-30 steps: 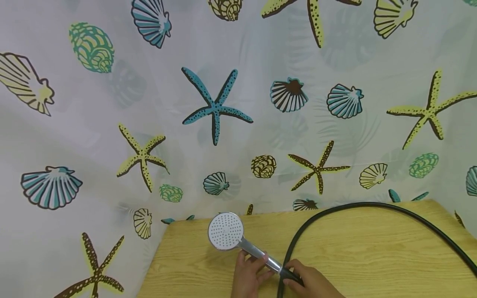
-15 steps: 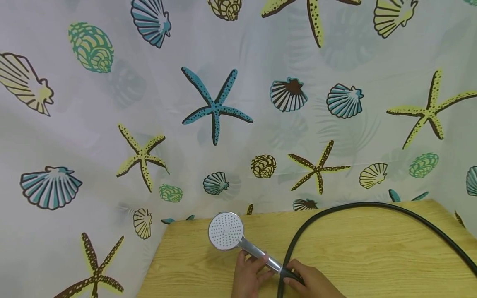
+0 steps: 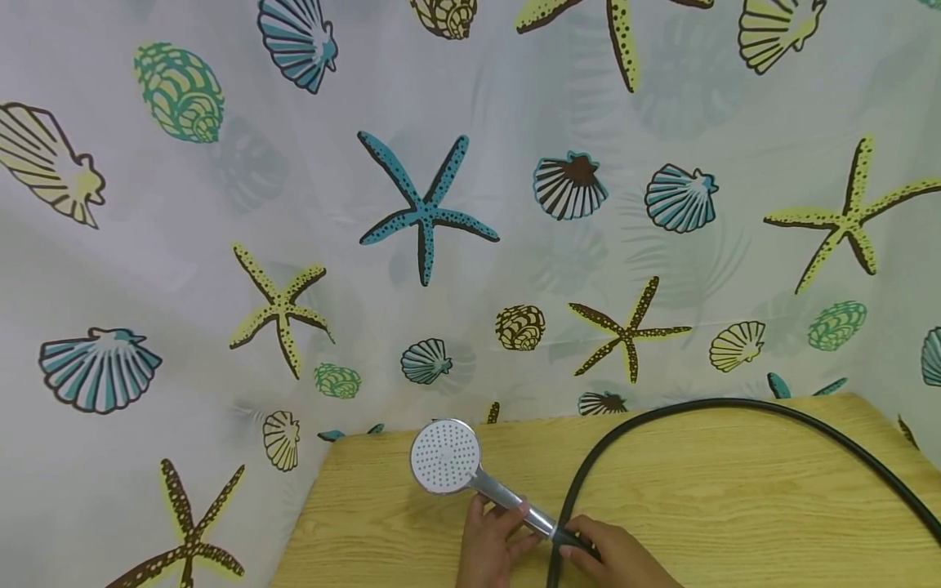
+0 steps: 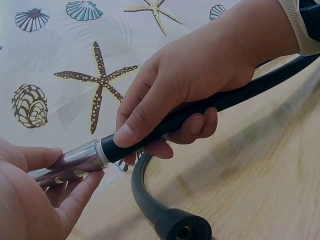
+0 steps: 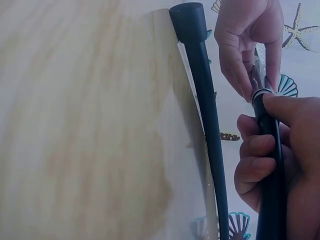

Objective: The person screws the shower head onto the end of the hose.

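A handheld shower head (image 3: 445, 456) with a white, dotted spray face and a chrome handle (image 4: 92, 156) tilts up to the left above the wooden tabletop. My left hand (image 3: 488, 543) holds that handle near its lower end between thumb and fingers. Black hose (image 4: 165, 125) meets the handle's end, and my right hand (image 3: 613, 555) curls round it just below the joint, thumb along its top. In the left wrist view a pale ring shows where the two meet. The hose's other end, a wide black connector (image 4: 182, 225), hangs loose below the hands.
The hose loops over the back of the wooden table (image 3: 698, 490) and off to the right. Behind and on both sides hangs a white curtain (image 3: 485, 269) printed with starfish and shells. It meets the table's rear edge.
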`<state>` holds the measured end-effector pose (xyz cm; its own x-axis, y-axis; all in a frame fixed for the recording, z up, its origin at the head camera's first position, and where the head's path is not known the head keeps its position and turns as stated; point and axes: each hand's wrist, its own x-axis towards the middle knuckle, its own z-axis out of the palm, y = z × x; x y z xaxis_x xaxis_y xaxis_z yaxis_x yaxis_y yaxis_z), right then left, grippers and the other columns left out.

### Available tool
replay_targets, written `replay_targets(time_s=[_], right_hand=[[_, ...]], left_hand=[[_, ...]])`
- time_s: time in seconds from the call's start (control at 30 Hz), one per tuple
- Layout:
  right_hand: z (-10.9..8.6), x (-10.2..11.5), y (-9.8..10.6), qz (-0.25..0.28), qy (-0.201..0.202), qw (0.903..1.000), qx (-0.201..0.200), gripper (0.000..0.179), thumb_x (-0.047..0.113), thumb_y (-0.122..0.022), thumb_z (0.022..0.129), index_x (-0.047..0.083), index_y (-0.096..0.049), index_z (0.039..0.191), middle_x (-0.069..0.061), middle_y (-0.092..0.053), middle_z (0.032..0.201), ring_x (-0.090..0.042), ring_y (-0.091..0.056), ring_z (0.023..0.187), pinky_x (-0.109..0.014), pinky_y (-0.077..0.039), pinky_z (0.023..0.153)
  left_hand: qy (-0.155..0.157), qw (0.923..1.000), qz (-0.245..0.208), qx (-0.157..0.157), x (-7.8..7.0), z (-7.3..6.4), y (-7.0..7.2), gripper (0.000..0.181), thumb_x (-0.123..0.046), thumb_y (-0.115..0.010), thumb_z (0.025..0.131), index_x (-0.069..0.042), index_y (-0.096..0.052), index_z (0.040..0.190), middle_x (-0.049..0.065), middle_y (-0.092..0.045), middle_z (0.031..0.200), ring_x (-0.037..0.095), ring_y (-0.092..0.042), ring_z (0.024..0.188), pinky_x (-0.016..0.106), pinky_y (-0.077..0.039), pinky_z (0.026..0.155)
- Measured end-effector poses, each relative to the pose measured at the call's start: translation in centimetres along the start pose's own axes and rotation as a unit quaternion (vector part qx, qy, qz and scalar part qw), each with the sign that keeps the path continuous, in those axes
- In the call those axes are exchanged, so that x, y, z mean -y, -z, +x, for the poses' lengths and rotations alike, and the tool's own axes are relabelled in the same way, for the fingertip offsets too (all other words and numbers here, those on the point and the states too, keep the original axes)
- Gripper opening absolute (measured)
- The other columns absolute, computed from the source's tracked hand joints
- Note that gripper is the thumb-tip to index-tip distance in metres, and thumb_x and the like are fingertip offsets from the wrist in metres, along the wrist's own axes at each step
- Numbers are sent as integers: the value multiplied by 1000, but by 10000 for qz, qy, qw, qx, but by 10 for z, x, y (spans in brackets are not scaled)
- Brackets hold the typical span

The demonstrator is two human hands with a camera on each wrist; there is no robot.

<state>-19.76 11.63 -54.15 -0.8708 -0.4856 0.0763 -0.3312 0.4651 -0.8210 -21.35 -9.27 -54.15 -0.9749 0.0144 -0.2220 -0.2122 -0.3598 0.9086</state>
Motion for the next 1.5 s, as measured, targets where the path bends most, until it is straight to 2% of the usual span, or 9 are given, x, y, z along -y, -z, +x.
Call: replay_targets(time_s=[0.37, 0.6, 0.93, 1.5], right_hand=[[1, -2, -2, 44, -110, 9999, 50, 29, 35, -58, 103, 10, -68, 114, 9, -60, 84, 1, -51, 70, -19, -46, 60], [2, -4, -3, 23, -4, 10000, 56, 30, 35, -61, 101, 9, -67, 113, 11, -56, 81, 2, -50, 69, -18, -45, 59], [0, -5, -5, 184, 52, 9998, -18, 29, 36, -63, 100, 15, -56, 119, 10, -56, 75, 2, -49, 61, -18, -45, 52], [-1, -4, -3, 104, 77, 9999, -59, 29, 38, -58, 103, 16, -64, 121, 12, -54, 75, 2, -48, 62, -19, -45, 52]], left_hand=[[-39, 10000, -31, -6, -3, -4, -2, 69, -8, -73, 91, 1, -31, 144, 19, -60, 123, 21, -69, 105, 46, -64, 90], [-42, 10000, -65, -12, -1, -3, -1, 68, -7, -72, 91, 2, -30, 144, 24, -58, 128, 22, -69, 105, 47, -64, 90], [20, 10000, -42, 29, -1, -2, -1, 75, -12, -75, 90, 2, -27, 146, 22, -58, 127, 22, -68, 106, 47, -63, 92], [33, 10000, -78, -14, -1, -2, -1, 69, -8, -72, 92, 0, -28, 145, 22, -58, 126, 22, -68, 106, 48, -63, 91]])
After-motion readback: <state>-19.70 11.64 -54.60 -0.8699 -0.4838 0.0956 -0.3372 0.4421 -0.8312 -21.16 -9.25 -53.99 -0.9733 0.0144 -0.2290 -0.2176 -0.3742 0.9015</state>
